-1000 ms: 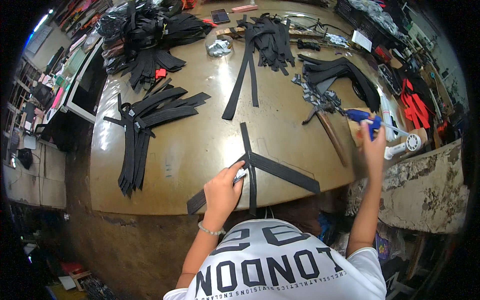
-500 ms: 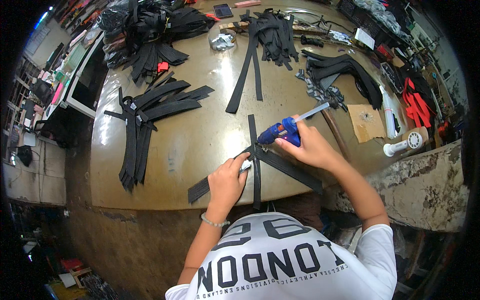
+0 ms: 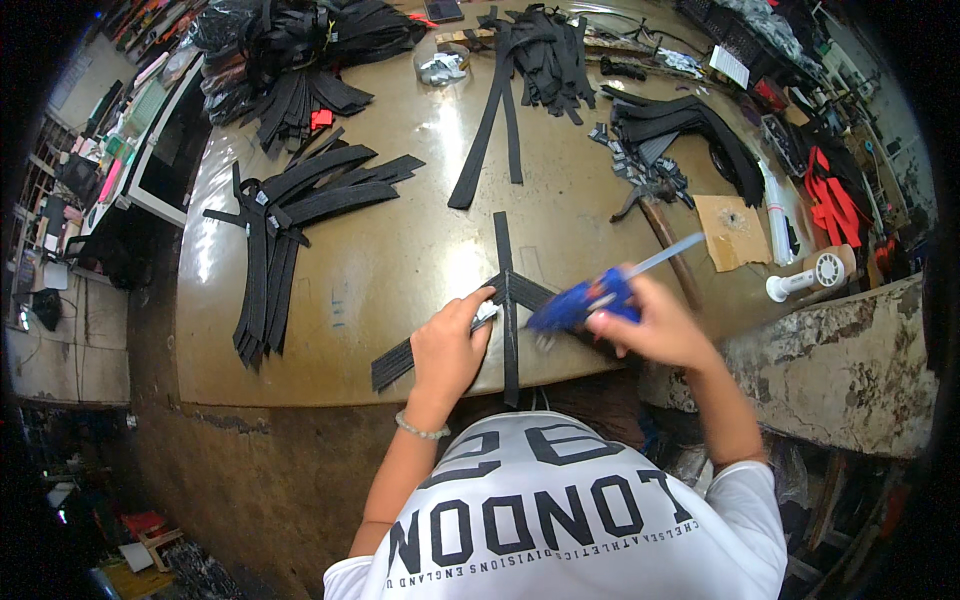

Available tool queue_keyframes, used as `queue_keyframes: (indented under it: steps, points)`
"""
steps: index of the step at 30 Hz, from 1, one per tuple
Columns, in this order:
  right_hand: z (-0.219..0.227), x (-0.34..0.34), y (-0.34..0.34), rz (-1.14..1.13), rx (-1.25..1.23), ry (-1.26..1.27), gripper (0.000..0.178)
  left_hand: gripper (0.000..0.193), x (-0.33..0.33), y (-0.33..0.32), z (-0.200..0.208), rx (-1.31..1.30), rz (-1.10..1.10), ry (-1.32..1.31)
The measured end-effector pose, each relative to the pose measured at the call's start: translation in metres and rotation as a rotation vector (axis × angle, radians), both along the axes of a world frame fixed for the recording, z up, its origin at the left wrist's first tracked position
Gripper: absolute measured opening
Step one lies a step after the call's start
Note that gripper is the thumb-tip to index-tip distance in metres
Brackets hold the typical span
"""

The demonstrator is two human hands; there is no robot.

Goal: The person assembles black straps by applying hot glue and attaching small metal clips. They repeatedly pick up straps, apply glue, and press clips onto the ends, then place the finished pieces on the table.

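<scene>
Black webbing straps (image 3: pixel 511 345) lie crossed on the table by its near edge, one upright and others slanting out to both sides. My left hand (image 3: pixel 450 345) presses on the left slanting strap (image 3: pixel 393 366) beside the crossing, its fingers closed on it. A small whitish piece (image 3: pixel 485 314) shows under those fingers; its kind is unclear. My right hand (image 3: pixel 660 325) grips a blue hot glue gun (image 3: pixel 582 304), a little blurred, over the right slanting strap. A pale glue stick (image 3: pixel 668 254) juts out of the gun's back. The nozzle points down-left, right of the upright strap.
Finished-looking strap bundles (image 3: pixel 270 260) lie left, and loose black straps (image 3: pixel 545 65) at the far middle. Metal clips (image 3: pixel 640 170), a hammer (image 3: pixel 668 245), a cardboard piece (image 3: pixel 733 233) and a white spool (image 3: pixel 806 280) are on the right. A clear tub (image 3: pixel 443 67) stands far back.
My right hand has drawn the glue gun away from the strap crossing, right and toward me. My left hand stays on the strap. The view has shifted slightly.
</scene>
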State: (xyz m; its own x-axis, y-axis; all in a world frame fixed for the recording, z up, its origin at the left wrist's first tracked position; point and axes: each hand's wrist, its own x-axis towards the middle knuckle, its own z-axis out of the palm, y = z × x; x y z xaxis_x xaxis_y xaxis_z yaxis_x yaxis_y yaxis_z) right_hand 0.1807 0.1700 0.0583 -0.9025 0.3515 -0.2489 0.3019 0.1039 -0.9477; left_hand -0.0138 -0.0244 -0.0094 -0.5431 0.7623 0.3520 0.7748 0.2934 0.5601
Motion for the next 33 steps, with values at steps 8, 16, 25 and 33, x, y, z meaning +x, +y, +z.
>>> queue_keyframes:
  steps: [8, 16, 25, 33]
  points:
    - [-0.044, 0.094, 0.11, -1.216, 0.788, -0.402, 0.052, 0.034, -0.019, -0.013, 0.025, 0.818, -0.248, -1.957]
    - [0.016, 0.034, -0.017, -0.704, 0.657, 0.048, 0.037, 0.046, 0.006, 0.011, 0.029, 0.842, -0.377, -1.935]
    - [-0.024, -0.077, -0.089, -0.239, -0.487, 0.32, 0.02, 0.054, 0.019, 0.011, 0.048, 0.732, -0.226, -1.662]
    - [-0.024, -0.079, -0.092, -0.402, -0.461, 0.418, 0.021, 0.051, 0.019, 0.01, 0.038, 0.831, -0.162, -1.594]
